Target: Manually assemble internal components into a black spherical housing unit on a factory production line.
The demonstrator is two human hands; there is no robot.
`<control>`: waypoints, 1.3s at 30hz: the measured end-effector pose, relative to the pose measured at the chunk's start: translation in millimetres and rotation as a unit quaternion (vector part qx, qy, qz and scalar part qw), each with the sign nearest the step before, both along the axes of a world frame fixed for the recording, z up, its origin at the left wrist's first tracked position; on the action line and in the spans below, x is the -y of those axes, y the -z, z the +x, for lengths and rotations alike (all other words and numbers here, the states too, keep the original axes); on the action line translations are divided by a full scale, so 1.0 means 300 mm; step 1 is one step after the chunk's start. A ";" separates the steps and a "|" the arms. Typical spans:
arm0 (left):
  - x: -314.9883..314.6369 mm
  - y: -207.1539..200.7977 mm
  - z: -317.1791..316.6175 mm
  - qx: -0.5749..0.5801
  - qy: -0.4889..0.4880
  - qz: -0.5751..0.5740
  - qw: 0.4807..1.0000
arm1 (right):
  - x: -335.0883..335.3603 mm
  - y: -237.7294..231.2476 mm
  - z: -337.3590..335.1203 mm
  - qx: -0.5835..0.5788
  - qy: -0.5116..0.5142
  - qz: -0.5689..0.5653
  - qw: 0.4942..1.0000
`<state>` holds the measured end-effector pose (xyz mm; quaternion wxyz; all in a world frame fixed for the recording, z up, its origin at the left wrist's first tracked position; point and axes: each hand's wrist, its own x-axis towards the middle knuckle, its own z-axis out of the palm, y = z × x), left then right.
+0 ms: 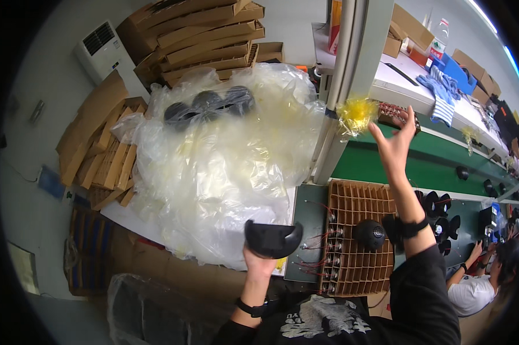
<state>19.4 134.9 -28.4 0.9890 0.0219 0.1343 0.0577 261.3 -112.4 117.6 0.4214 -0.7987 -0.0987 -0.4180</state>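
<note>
My left hand (259, 263) is closed on a black curved plastic shell (274, 240), holding it up over the near edge of the plastic-covered table. The fingers beneath the shell are mostly hidden. Raised to the right, my right hand (396, 150) has its thumb and fingers spread, with nothing seen between them. Its thumb is close to a bunch of shiny yellow strips (356, 116) on the grey post (347, 75); I cannot tell if they touch. A round black housing with a perforated face (370, 234) rests on the cardboard divider grid (351, 198) below my right forearm.
Clear plastic bags (225, 167) cover the table at left, with several black domes (206, 100) among them. Small parts with red wires (331, 259) line the grid's left side. Stacked cardboard dividers (208, 40) stand behind. A shelf (394, 86) spans the right; another person (472, 287) works beyond.
</note>
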 end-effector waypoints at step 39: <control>0.364 0.039 -0.090 -0.189 0.191 0.324 0.907 | 0.716 0.817 0.288 -0.263 -0.189 -0.204 0.924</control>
